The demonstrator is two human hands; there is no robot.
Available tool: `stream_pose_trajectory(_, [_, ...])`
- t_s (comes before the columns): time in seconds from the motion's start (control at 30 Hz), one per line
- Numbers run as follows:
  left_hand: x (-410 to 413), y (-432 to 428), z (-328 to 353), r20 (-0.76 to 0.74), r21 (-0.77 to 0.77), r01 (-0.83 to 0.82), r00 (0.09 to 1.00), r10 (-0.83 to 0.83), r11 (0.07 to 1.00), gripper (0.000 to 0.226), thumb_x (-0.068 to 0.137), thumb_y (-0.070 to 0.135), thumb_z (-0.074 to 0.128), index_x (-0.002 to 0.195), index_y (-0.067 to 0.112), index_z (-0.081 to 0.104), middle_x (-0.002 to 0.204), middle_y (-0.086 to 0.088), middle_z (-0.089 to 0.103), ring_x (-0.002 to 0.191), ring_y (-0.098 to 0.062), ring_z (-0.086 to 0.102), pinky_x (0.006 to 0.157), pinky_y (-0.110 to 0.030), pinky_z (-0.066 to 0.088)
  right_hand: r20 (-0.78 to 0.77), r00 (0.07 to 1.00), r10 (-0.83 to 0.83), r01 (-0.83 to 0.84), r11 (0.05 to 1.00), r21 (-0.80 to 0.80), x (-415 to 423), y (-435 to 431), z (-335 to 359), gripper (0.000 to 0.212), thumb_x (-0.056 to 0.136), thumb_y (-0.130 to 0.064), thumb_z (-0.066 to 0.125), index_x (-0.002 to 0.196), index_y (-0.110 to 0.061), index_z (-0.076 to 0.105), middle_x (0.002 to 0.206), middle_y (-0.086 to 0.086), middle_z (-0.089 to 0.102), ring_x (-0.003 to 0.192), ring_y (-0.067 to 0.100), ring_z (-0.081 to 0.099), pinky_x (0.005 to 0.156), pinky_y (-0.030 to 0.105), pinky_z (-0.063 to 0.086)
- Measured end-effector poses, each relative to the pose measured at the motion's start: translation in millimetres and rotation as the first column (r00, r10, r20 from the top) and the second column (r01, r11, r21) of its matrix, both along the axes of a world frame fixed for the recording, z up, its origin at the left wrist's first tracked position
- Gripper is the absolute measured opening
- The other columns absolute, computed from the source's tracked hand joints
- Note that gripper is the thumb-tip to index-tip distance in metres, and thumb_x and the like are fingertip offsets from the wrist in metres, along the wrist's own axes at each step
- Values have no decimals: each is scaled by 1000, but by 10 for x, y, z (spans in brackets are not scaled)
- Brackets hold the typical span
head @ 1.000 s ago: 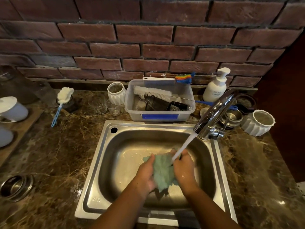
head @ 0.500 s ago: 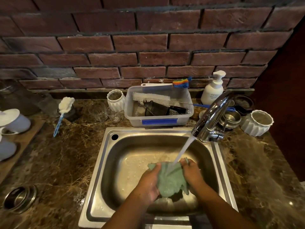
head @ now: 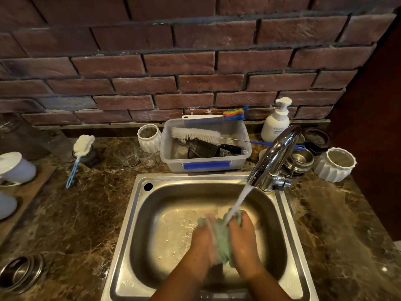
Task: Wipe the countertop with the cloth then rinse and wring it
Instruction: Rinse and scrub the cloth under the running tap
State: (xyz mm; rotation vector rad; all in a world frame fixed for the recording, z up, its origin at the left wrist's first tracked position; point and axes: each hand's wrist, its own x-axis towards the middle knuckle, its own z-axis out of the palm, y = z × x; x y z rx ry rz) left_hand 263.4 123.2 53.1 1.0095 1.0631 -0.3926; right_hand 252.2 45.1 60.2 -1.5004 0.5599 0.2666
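I see both hands down in the stainless sink (head: 195, 178), which is let into the brown marble countertop (head: 76, 213) near its front edge. The green cloth (head: 223, 243) is bunched between them over the right half of the basin. My read of the right hand (head: 244, 241) is that its fingers curl over the top fold of the cloth. The left hand (head: 202, 241) clasps the other side, though its fingers are smeared by motion blur.

Water (head: 241, 197) runs from the chrome tap (head: 276, 153) at the sink's back right corner and lands on the cloth by the right hand.

Behind the sink, a clear plastic tub (head: 246, 146) with a blue strip on its front holds a white bottle brush (head: 195, 134). At the back edge of the countertop to the right stands a white pump bottle (head: 275, 124); its grey print is too small for me to read. A white ribbed cup (head: 334, 165) sits right of the tap. A stamped mark on the sink's front left rim is illegible.
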Motion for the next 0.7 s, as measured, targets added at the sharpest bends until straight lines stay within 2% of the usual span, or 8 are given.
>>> stream_pose_trajectory(0.07, [-35,-91,27,34,-40,0,999,1,999,44,102,46,49,103,7,70,86,-15,69,80,-28,69,65,-33,55,0,994,111,-108,970,-216,-19,43,-2,16,92,-43,68,93,-29,61,82,-4,74,74,14,73,69,38,62])
stream_pose_trajectory(0.13, [-85,-97,44,62,-104,39,998,-33,994,47,101,47,51,104,8,76,91,-19,73,90,-34,72,79,-44,62,-3,982,190,-180,930,-321,31,25,-29,9,96,-35,66,96,-28,59,82,-5,74,75,14,72,70,40,62])
stream_pose_trajectory(0.23, [-125,-20,77,132,-118,51,991,-35,992,35,99,29,63,115,-1,70,88,-21,71,87,-33,69,75,-41,61,-88,980,181,-200,926,-320,195,-87,-76,9,97,-14,59,89,-19,60,86,7,72,84,29,69,79,45,58])
stream_pose_trajectory(0.33, [-105,66,169,213,-124,89,975,-61,988,31,92,7,69,122,-1,63,108,-30,71,92,-39,71,82,-53,60,-105,987,118,-148,926,-348,259,-164,-57,9,100,-18,56,93,-15,62,87,8,69,81,25,66,72,38,55])
stream_pose_trajectory(0.47, [6,179,189,235,-62,19,972,-4,998,22,98,9,62,118,-1,62,109,-27,73,90,-39,72,72,-45,61,72,996,58,-38,969,-245,138,-126,122,8,100,-21,58,95,-19,64,85,4,70,78,19,68,60,28,51])
stream_pose_trajectory(0.57, [-50,152,119,228,37,152,961,-156,988,17,101,19,58,98,7,70,89,-17,75,78,-27,75,57,-29,60,149,985,88,-70,990,-118,-13,62,204,8,97,-28,66,90,-24,67,79,-6,74,69,7,71,54,15,51])
stream_pose_trajectory(0.63, [-138,124,91,196,26,201,959,-203,979,23,107,25,44,102,14,64,89,-2,64,86,-18,73,49,-17,55,190,977,99,-56,974,-218,-69,208,153,13,97,-34,66,85,-27,66,70,-10,72,65,3,71,52,10,49])
stream_pose_trajectory(0.7, [-163,-4,75,159,-54,178,973,-168,983,27,109,37,32,117,23,54,98,8,59,84,-5,73,54,-16,56,201,973,117,-37,931,-362,-57,259,75,19,98,-35,63,80,-29,64,62,-13,66,61,2,68,54,6,46])
